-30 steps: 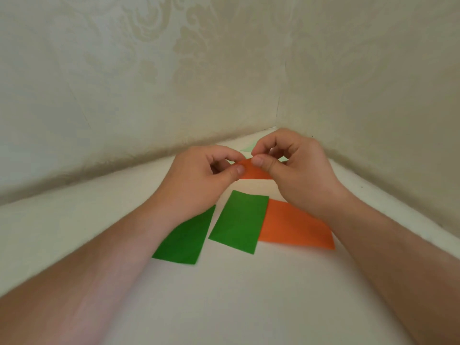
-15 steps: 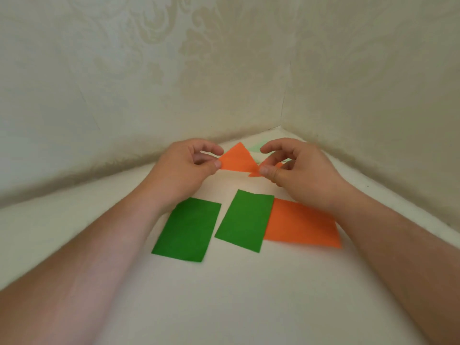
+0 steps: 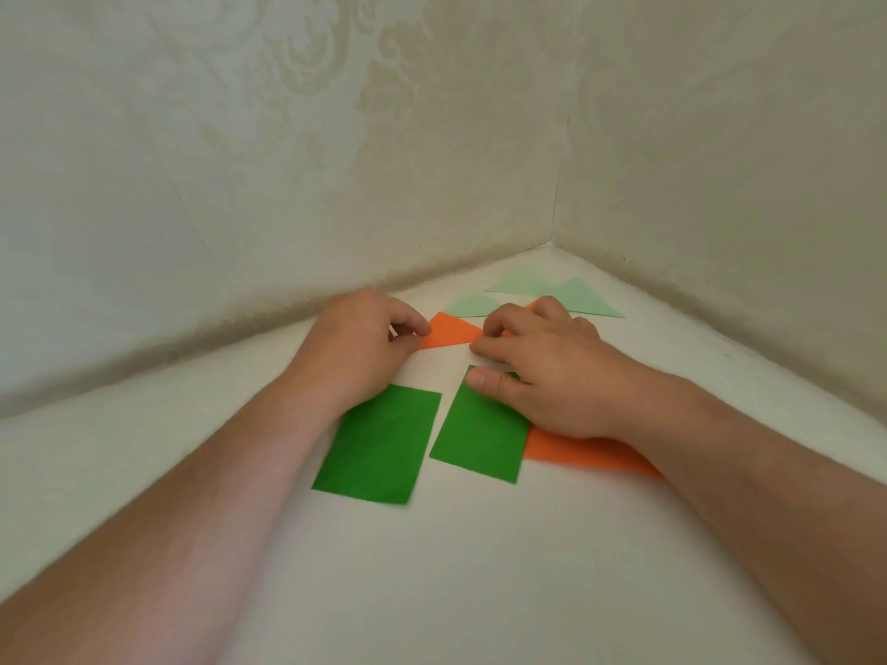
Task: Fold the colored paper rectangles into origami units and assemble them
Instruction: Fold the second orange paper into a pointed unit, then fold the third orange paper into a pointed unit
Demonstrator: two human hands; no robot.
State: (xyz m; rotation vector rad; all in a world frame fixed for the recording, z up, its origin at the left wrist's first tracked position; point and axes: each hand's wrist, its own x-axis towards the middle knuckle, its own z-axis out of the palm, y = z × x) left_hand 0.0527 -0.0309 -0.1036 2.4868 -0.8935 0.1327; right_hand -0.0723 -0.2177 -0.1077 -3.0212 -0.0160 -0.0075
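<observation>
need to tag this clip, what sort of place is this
Probably a home craft spot in a room corner: two walls with embossed wallpaper meet over a white surface, and cut paper rectangles lie there while both hands fold an orange piece.

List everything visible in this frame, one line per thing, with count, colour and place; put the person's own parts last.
folded orange paper: 1, orange, on the white surface between the two hands, near the corner
green rectangles: 2, dark green, flat side by side nearer the person; left one, right one partly under the right thumb
orange rectangle: 1, orange, flat, partly under the right green rectangle and the right wrist
pale green folded pieces: at least 2, mint green, in the far corner; exact count unclear
white surface: 1, white, under all the paper
walls: 2, cream, patterned, meeting at the corner
left hand: 1, grip on the folded orange paper's left end
right hand: 1, fingertips on its right end
</observation>
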